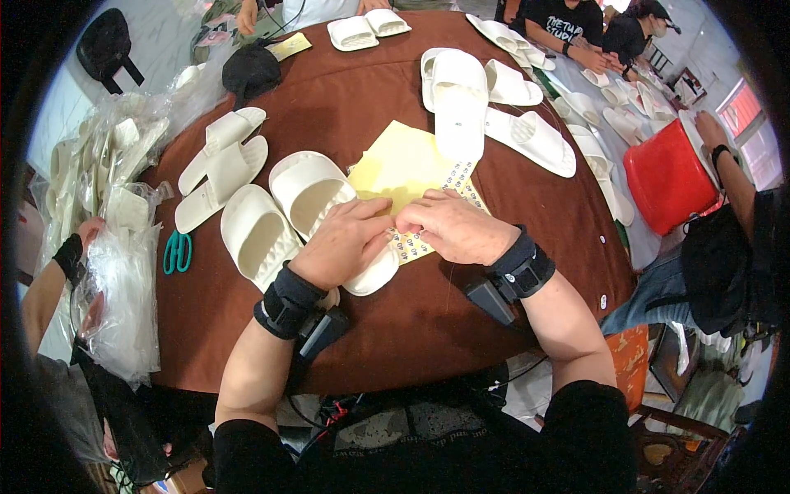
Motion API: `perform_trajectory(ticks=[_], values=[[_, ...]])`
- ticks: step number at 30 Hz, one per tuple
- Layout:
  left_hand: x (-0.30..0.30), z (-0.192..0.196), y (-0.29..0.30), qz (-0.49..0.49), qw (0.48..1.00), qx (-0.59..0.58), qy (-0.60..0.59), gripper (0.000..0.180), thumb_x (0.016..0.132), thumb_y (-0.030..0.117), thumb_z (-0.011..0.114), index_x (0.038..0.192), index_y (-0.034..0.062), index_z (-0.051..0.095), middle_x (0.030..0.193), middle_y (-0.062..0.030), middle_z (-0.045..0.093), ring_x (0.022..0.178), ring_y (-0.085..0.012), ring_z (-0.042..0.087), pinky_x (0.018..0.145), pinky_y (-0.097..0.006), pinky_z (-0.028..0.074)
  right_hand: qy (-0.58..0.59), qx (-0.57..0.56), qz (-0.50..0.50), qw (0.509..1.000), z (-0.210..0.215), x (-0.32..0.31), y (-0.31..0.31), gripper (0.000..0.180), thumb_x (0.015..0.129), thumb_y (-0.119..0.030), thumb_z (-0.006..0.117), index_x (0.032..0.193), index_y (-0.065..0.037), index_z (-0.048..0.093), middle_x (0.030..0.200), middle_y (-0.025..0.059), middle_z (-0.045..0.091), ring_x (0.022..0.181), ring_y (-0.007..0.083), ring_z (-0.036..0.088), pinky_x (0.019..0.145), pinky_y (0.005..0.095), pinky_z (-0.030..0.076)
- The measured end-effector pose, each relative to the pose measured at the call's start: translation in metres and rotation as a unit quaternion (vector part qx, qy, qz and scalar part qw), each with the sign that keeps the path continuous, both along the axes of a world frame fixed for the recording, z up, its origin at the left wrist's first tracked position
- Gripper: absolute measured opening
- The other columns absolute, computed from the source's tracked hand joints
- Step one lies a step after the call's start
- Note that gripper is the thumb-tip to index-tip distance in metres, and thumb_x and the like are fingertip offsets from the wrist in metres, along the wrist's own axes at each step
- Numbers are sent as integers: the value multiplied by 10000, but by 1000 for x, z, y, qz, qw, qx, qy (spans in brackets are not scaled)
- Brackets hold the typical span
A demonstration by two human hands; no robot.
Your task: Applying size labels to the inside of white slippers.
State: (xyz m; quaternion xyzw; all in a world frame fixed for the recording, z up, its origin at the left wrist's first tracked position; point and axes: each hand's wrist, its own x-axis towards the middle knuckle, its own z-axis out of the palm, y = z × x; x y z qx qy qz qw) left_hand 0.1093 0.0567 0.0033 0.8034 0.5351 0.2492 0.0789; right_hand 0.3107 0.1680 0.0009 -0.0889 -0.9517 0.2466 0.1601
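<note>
My left hand (350, 239) is bent over the toe end of a white slipper (309, 185) and the left edge of a sticker sheet (409, 247). Its fingertips meet those of my right hand (461, 226), which is closed in a pinch above the sheet. Whatever lies between the fingertips is too small or hidden to make out. The yellow backing paper (399, 156) spreads out beyond both hands, with small printed labels along its right side. A second white slipper (255, 230) sits beside the first, left of my left hand.
More white slippers (222, 169) rest at the left, with others (461, 99) stacked at the far right. Green-handled scissors (177, 252) and a dark cap (251, 72) lie on the brown tablecloth (527, 313). Plastic-bagged slippers (123, 214), a red stool (671, 177) and co-workers surround the table.
</note>
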Motion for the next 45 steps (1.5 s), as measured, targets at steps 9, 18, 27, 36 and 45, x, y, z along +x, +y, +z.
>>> perform_trajectory(ticks=[9, 18, 27, 36, 45], values=[[-1, -2, -1, 6, 1000, 2, 12, 212, 877, 152, 583, 1066, 74, 640, 1229, -124, 573, 1123, -317, 534, 963, -423, 402, -16, -6, -2, 1000, 2, 1, -1, 207, 837, -22, 584, 1008, -135, 551, 949, 61, 604, 977, 304, 557, 896, 421, 409], [-1, 0, 0, 5, 1000, -28, 13, 271, 875, 124, 584, 1140, 101, 636, 1268, -138, 561, 1147, -327, 527, 985, -422, 395, -20, 0, -2, 1000, -1, -1, -1, 147, 872, -53, 559, 985, -147, 553, 910, 54, 597, 933, 293, 561, 875, 421, 413], [-2, -2, 0, 11, 1000, -23, 11, 289, 868, 123, 590, 1153, 103, 635, 1252, -119, 566, 1138, -309, 534, 975, -420, 393, 36, -87, 9, 995, 10, 0, 2, 154, 841, -3, 566, 961, -100, 556, 899, 79, 610, 884, 316, 576, 795, 402, 465], [-2, 1, 3, 4, 999, -38, 16, 298, 860, 98, 585, 1153, 65, 629, 1252, -128, 567, 1130, -320, 539, 959, -412, 414, 67, -303, 25, 950, 11, 2, 5, 246, 803, 84, 537, 1023, -26, 530, 948, 39, 559, 887, 135, 551, 798, 273, 464], [-3, 11, -5, 67, 963, -56, -255, 216, 834, 80, 691, 1028, 8, 628, 1038, -87, 630, 1018, -196, 586, 912, -320, 444, 154, -592, 44, 790, 19, -3, -5, 263, 832, 41, 539, 1074, -62, 534, 1102, 70, 571, 891, 107, 543, 767, 257, 468]])
